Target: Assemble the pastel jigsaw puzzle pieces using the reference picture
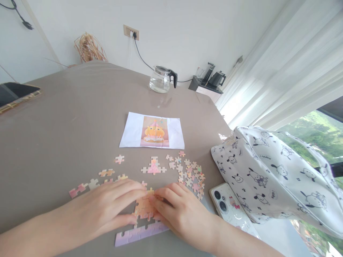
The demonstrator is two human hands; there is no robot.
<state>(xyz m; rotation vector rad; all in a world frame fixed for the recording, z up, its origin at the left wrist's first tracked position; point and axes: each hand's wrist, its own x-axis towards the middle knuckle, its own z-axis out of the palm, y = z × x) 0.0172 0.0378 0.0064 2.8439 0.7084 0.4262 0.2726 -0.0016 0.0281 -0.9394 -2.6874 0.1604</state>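
A small section of joined orange jigsaw puzzle pieces lies on the table between my hands. My left hand rests at its left side, fingers stretched out and thumb apart from them, touching its edge. Over the right side curls my right hand, its fingertips pressed against the section and covering part of it. Just below is a joined lilac puzzle strip, its right end under my right hand. Beyond my hands lies a small joined pink and cream cluster.
Loose puzzle pieces are heaped at the right; a few more lie at the left. A picture sheet lies ahead, with a glass kettle behind it. A phone and a white patterned bag stand close on the right.
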